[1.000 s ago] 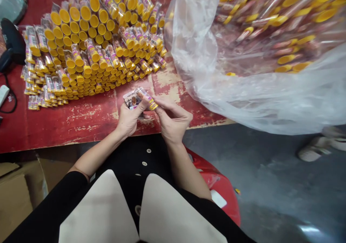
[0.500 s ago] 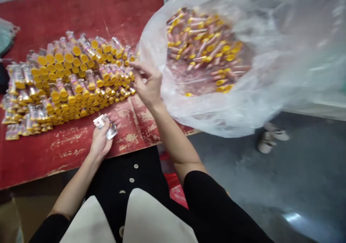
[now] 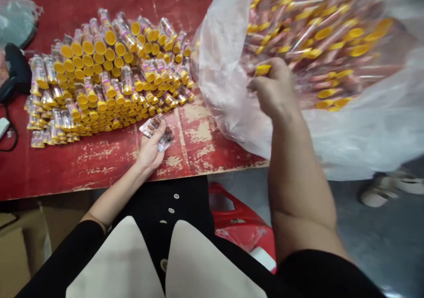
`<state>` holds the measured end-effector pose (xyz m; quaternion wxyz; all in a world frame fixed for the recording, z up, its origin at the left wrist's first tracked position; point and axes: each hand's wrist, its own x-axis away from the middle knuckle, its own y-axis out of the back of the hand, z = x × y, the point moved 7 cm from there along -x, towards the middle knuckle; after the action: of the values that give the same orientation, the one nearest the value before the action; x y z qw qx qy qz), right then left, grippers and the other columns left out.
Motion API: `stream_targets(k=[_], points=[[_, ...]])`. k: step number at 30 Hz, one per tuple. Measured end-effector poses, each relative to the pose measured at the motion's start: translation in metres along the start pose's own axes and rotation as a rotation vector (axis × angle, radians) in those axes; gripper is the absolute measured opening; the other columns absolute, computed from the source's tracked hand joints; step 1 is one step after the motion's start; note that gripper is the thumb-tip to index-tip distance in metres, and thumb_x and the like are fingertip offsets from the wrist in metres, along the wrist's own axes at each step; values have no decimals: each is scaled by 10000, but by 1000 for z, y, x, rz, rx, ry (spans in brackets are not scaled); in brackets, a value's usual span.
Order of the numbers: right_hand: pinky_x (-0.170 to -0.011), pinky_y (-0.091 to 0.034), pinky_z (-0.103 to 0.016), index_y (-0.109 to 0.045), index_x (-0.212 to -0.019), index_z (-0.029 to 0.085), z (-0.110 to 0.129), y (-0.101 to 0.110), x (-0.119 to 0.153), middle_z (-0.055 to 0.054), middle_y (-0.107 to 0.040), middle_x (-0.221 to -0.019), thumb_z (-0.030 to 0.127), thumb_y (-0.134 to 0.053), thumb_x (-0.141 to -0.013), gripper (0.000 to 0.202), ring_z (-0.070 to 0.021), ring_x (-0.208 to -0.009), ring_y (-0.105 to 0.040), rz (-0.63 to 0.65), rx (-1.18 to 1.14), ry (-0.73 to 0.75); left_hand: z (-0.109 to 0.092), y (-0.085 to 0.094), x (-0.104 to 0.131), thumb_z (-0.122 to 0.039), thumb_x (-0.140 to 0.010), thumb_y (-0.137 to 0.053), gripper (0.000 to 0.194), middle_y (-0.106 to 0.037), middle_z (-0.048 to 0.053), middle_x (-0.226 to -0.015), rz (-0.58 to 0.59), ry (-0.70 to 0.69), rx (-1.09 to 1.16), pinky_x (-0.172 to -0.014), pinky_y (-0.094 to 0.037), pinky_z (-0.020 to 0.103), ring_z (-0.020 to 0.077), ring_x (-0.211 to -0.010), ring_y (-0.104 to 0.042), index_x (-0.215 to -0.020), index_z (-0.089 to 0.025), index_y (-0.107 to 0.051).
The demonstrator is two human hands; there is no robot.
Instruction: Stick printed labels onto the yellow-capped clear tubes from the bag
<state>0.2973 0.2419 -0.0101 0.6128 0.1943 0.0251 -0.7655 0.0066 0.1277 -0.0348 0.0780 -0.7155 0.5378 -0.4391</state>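
My left hand (image 3: 153, 150) is closed around a small bunch of printed plastic wrappers (image 3: 159, 131), held above the front of the red table (image 3: 102, 165). Inside the mouth of a large translucent bag (image 3: 225, 68), my right hand (image 3: 276, 86) has its fingers bent at a yellow-capped tube (image 3: 263, 70); blur hides whether it grips it. Many clear tubes with yellow caps (image 3: 318, 33) lie loose in the bag. Left of the bag, a tall stack of wrapped tubes (image 3: 106, 81) has its yellow ends facing me.
A black device with a cable (image 3: 18, 70) and a teal item in plastic (image 3: 16, 20) lie at the table's left. Below are a red stool (image 3: 245, 218) and cardboard (image 3: 20, 254). Shoes (image 3: 380, 190) show on the floor at right.
My right hand has moved right, from beside the stack into the bag's opening. My left hand still holds the wrappers. The view has shifted, showing more of the table's left side.
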Motion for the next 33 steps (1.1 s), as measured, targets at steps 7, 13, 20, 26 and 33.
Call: stream_targets(k=[7,13,20,26,33], points=[[-577,-495,-215,-693,-847,181,78,-129,145,17,-680,-760,409,-857,-697,319,-73,-624,-582,175,-341,-276,-3,2,20,-139,-748,-824,202,-705,-45,-805,13,-135,57,-744,-504,181,60,-726,-655,-880,-158,-671],[-471,-436,-190,-651,-831,196,85,-144,152,61,-583,-613,525,-844,-693,406,-49,-483,-483,38,-457,-334,-10,10,36,-168,-762,-820,190,-623,-58,-697,13,-154,55,-593,-426,165,34,-602,-560,-813,-151,-637],[-507,-463,-220,-588,-755,224,91,-135,155,54,-483,-572,660,-654,-844,450,-68,-483,-446,1,-452,-248,-9,13,39,-332,-692,-900,370,-597,-72,-691,-103,-166,40,-589,-437,190,45,-584,-551,-766,-163,-579],[-891,-608,-355,-618,-1212,371,108,-100,163,-25,-626,-1003,563,-559,-943,336,-164,-953,-675,-15,-497,-58,-3,13,44,-376,-779,-839,317,-618,-52,-674,-110,14,29,-568,-453,182,52,-550,-553,-792,-169,-599],[-906,-602,-412,-522,-1365,383,108,-98,181,-71,-635,-1172,612,-465,-967,463,-223,-1090,-677,-276,-223,25,13,6,53,-356,-783,-839,282,-687,-23,-744,-46,101,15,-693,-562,205,70,-623,-646,-808,-158,-639]])
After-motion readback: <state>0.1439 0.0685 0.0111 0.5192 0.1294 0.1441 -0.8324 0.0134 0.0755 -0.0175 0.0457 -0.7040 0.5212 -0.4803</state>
